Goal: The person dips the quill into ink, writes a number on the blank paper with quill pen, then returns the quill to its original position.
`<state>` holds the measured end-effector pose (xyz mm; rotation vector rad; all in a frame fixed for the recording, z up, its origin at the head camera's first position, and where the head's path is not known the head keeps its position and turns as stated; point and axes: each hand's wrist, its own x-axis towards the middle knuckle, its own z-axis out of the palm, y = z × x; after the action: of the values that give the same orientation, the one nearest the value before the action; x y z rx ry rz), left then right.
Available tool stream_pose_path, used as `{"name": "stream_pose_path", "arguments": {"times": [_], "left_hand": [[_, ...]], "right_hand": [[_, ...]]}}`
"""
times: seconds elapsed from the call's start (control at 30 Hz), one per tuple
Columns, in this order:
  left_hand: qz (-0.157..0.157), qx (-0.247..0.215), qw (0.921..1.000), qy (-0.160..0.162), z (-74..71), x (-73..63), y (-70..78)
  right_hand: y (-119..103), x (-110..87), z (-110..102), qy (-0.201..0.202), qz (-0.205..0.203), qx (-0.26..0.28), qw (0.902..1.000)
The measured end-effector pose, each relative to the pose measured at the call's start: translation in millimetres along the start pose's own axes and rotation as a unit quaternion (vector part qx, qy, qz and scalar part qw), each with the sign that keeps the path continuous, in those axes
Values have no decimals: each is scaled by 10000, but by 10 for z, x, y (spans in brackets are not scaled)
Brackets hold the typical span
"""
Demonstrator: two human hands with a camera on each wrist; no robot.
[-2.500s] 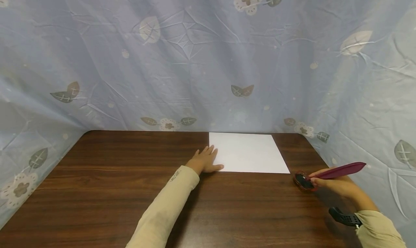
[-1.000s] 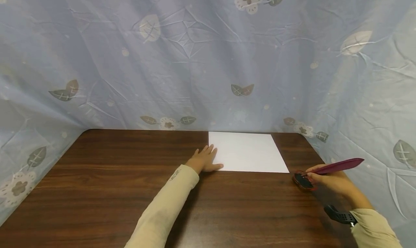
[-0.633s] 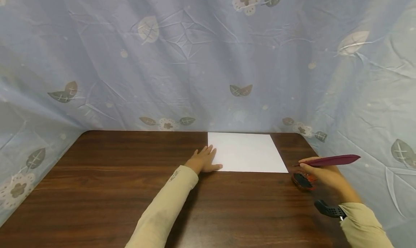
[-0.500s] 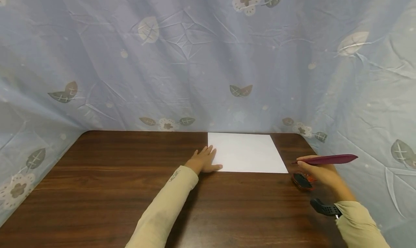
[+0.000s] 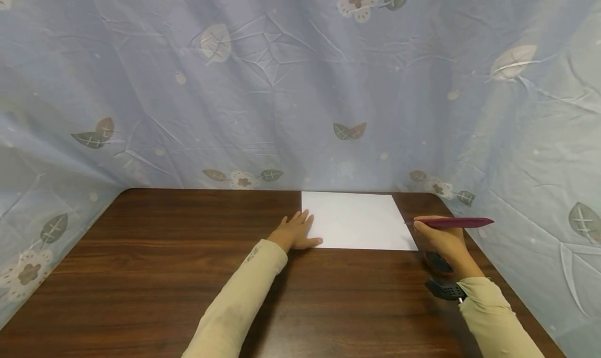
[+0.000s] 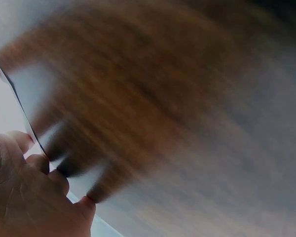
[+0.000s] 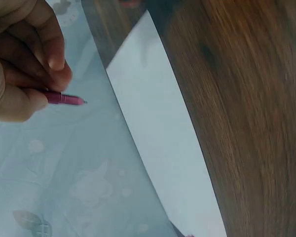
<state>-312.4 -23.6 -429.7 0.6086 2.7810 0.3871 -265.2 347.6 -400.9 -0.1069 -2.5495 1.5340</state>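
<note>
My left hand (image 5: 295, 231) lies with fingers spread on the left edge of a white sheet of paper (image 5: 359, 219); its fingertips also show along the sheet's edge in the left wrist view. My right hand (image 5: 443, 238) pinches a dark red feather pen (image 5: 462, 222) near its tip. The feather end points right, and the tip points left beside the sheet's right edge. In the right wrist view the pen's thin metal point (image 7: 85, 102) shows past the thumb and fingers. No marks show on the paper.
A small black object with a reddish rim (image 5: 437, 264) sits on the brown wooden table (image 5: 155, 274), partly hidden by the right hand. A pale blue patterned cloth (image 5: 291, 86) hangs behind the table and along its sides. A black band (image 5: 446, 290) is on the right wrist.
My right hand has lifted the feather pen from the black object and carried it left and away from me, to the paper's right edge. The left hand stays on the paper.
</note>
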Motion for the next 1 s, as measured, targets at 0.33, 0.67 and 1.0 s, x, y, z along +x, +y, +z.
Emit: {"name": "stream_pose_path", "arguments": {"times": [0.33,0.67,1.0], "left_hand": [[-22,50,10000,-62,-31,-18,23],[20,45,10000,-15,-36,-37,26],[-33,28,9999,-95,-20,-4,15]], "right_hand": [[-20,160,304,355,302,-388,9982],[-43,234,567,501,525,-185,9972],[-13,317,773,603,496,50,9969]]}}
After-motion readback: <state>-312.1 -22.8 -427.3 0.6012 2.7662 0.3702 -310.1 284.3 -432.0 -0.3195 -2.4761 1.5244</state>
